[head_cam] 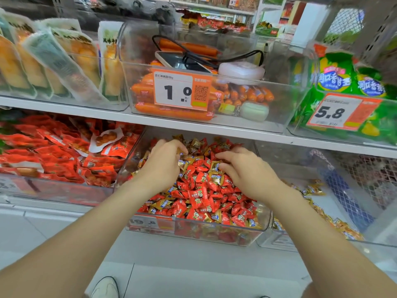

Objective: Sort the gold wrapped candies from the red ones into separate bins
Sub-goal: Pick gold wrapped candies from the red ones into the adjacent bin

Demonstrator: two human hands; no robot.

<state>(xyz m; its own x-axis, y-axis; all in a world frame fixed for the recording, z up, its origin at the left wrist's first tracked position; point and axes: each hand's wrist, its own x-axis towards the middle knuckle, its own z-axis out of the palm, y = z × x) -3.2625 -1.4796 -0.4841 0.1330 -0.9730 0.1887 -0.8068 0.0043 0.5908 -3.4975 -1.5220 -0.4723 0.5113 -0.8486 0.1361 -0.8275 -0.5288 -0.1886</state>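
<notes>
A clear middle bin [265,220] on the lower shelf holds a mixed heap of red wrapped candies [198,197] and gold wrapped candies [164,203]. Both my hands are inside it, over the back of the heap. My left hand [164,160] has its fingers curled around gold candies at its fingertips. My right hand [242,166] lies on the pile with fingers bent into the candies; whether it holds one is hidden. The clear bin to the right [365,241] has several gold candies [341,227] along its floor.
A bin of red snack packs [64,151] stands left of the candy bin. The shelf above carries a bin of orange sausages [171,112] with a phone, cable and price tag, plus green bags [348,82] at right. White floor and my shoe [105,287] lie below.
</notes>
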